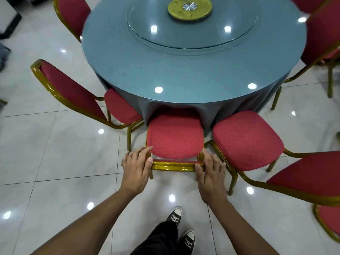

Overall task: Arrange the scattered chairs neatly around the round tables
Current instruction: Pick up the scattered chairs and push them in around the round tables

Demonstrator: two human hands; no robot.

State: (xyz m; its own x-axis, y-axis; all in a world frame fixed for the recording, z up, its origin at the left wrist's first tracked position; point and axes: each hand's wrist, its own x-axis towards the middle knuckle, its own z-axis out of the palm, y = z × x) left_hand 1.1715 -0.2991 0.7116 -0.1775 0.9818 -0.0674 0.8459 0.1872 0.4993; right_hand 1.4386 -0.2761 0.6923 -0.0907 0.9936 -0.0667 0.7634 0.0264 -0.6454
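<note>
A red chair point(174, 138) with a gold frame stands straight in front of me, its seat partly tucked under the round table point(184, 70) and its blue-grey cloth. I look down on the top rail of its backrest. My left hand point(137, 162) lies on the rail's left corner and my right hand point(210, 172) on the right corner. The fingers of both reach forward fairly straight, with the thumbs against the gold rail. Another red chair point(73, 92) stands to the left, facing the table. A third point(246, 138) stands to the right, its seat outside the cloth.
A glass turntable with a gold centre disc point(189, 8) sits on the table. More red chairs stand at the far left point(71, 13), the right point(320, 39) and the lower right corner point(329, 216). My shoes point(181, 227) are on the glossy white tiled floor.
</note>
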